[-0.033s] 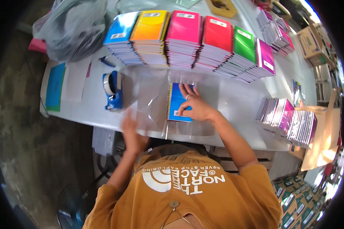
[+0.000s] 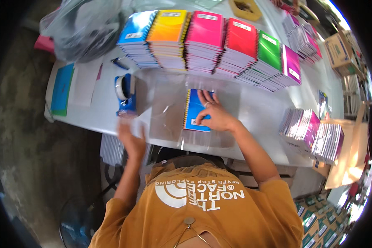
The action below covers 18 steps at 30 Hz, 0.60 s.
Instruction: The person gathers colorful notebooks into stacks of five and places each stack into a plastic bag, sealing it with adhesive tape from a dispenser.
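A blue spiral-bound notebook [image 2: 192,108] lies on a sheet of clear plastic [image 2: 165,124] in front of me, its yellow coil to the left. My right hand [image 2: 215,116] rests on the notebook from the right, fingers spread over the cover. Over at the table's front edge, my left hand [image 2: 131,138] is smeared by motion. Its fingertips reach the near end of a blue tape dispenser [image 2: 132,97]; whether they pinch any tape cannot be made out.
Notebook stacks in blue [image 2: 138,27], yellow, pink, red, green and purple line the table's back. More notebooks [image 2: 301,128] stand at the right, beside cardboard [image 2: 348,153]. A grey plastic bag [image 2: 84,31] sits at the far left, above blue and green sheets [image 2: 62,91].
My left hand has moved left, to the near end of the tape dispenser. My right hand stays on the blue notebook. The whole view has shifted slightly.
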Motion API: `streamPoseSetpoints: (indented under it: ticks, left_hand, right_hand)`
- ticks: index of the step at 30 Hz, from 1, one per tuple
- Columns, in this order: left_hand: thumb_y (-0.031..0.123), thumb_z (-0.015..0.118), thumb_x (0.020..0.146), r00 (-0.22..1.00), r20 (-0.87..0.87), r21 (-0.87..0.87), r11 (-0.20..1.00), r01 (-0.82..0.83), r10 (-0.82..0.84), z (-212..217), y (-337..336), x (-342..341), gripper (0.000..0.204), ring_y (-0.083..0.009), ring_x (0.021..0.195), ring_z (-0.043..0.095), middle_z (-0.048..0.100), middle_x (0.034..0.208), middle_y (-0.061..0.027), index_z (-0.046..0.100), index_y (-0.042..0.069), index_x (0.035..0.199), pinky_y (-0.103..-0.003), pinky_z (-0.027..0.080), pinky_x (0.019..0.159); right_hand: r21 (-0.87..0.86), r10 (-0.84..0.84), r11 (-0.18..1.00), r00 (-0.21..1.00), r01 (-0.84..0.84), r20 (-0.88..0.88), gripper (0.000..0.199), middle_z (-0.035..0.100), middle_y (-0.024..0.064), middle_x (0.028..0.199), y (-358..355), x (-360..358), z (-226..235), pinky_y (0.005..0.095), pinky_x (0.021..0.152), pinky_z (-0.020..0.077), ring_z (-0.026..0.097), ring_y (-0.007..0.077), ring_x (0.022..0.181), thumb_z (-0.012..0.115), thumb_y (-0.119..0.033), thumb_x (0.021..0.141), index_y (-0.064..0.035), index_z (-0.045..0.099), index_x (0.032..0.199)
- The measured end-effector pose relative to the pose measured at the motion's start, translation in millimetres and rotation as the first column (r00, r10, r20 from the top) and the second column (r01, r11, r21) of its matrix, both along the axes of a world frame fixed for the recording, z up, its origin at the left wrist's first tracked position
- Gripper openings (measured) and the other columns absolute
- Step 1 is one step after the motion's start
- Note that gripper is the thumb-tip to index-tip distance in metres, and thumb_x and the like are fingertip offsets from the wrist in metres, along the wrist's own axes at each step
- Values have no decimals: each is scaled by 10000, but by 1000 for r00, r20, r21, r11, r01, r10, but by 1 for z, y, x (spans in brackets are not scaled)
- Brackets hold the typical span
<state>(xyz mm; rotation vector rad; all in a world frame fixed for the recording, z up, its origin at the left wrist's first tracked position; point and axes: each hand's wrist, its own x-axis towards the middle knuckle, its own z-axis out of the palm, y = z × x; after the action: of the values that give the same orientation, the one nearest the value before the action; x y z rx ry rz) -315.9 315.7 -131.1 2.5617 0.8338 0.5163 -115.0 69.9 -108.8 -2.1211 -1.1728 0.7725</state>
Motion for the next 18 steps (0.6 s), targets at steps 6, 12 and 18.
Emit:
streamPoseSetpoints:
  ticks: [6,12,18]
  left_hand:
    - [377,576,870,952,-198,-729,615,-301,231,53,92,31,455,-147,668,449,588,808,-57,604,1,1124,-286,376,572]
    - [400,614,848,979,-204,-852,492,-181,7,50,104,43,457,-105,718,461,593,847,12,615,40,1129,-253,379,610]
    - [187,671,818,963,266,-963,55,263,45,-13,111,-34,136,-248,1148,534,614,1096,-48,642,55,836,-393,393,977]
  right_hand:
    - [-39,12,999,1000,-13,-21,91,134,199,1514,5,2,0,462,1133,16,57,329,1420,665,-139,714,-179,715,778]
    - [-29,-67,997,998,67,17,463,199,174,1506,7,2,1,460,1143,51,108,335,1411,700,-67,680,-110,479,1085]
    - [0,-129,992,992,129,1,669,268,156,1471,10,0,10,462,1145,106,207,333,1379,732,-69,640,-93,368,1201]
